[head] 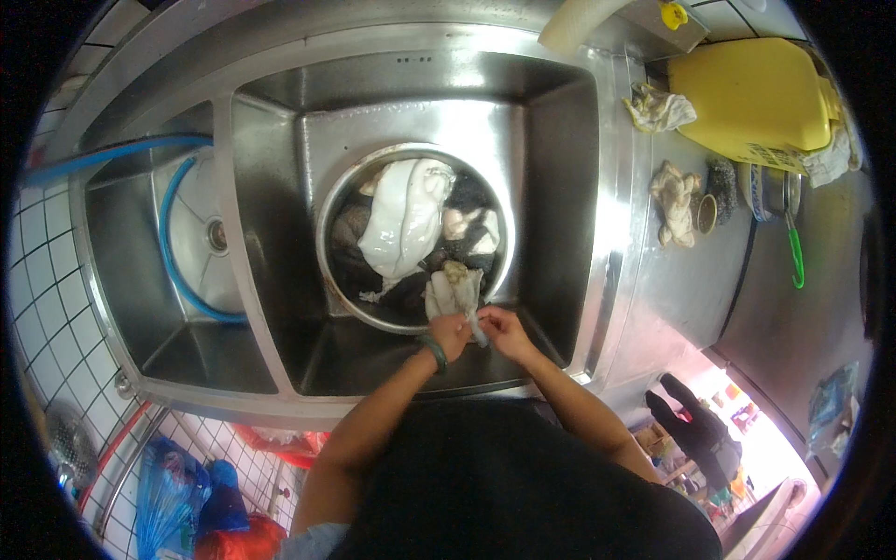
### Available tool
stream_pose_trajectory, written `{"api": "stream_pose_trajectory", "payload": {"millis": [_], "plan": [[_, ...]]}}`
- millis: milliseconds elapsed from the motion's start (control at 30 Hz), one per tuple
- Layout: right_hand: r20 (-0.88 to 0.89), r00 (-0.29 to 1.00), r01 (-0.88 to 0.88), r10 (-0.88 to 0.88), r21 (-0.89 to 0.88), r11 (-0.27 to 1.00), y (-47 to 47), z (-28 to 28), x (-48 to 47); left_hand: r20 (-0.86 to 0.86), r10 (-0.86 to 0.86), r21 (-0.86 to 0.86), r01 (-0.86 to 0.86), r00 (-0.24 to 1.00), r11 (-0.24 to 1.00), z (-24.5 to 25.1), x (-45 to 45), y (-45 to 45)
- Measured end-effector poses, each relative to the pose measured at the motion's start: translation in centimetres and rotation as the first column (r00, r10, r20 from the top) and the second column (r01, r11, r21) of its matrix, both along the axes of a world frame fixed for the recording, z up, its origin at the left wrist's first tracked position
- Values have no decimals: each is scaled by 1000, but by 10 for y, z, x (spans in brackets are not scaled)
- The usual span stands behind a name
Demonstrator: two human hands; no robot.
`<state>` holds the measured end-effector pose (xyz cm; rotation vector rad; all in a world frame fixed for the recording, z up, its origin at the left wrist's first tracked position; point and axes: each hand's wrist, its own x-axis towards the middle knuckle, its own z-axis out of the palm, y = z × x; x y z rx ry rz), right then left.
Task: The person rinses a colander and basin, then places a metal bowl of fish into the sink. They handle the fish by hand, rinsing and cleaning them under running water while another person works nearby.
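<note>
Both hands are over the near rim of a round metal basin (pixel 324 259) that stands in a stainless steel sink. My left hand (pixel 450 336), with a green bangle at its wrist, grips a whitish, soft piece, perhaps squid or cloth (pixel 448 292). The fingers of my right hand (pixel 505 334) pinch a narrow end of the same piece, close beside the left. Inside the basin, a large glossy white slab (pixel 406 217), possibly squid or cuttlefish, lies on dark, wet material. Smaller pale pieces (pixel 470 227) lie to its right.
A second sink compartment (pixel 203 182) with a blue hose (pixel 166 224) adjoins on the left. On the right counter are a yellow plastic jug (pixel 752 101), crumpled cloths (pixel 675 203), a small cup (pixel 705 213) and a green-handled tool (pixel 795 252). Another person (pixel 700 434) stands beyond, lower right.
</note>
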<state>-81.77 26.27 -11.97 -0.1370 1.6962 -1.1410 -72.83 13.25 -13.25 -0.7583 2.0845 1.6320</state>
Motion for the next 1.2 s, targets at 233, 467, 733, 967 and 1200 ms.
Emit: {"api": "stream_pose_trajectory", "payload": {"millis": [233, 467, 733, 967, 1200], "plan": [[-206, 976, -62, 69, 36, 997, 14, 1, -2, 57, -346, -462, 332, 936, 822, -22, 15, -60], [-122, 988, -92, 95, 28, 995, 17, 2, -1, -162, 125, -13, -129, 979, 992, -3, 9, -44], [-200, 977, -91, 80, -49, 995, 1, 5, 7, -74, 58, -92, -65, 996, 994, 8, -10, 3], [-84, 996, -46, 44, -14, 999, 4, 6, -4, -106, 100, 16, -99, 989, 995, -7, -8, 8], [56, 997, -46, 46, 0, 999, 7, 4, -4, -154, -125, -31, 122, 980, 992, -15, -12, -10]]}}
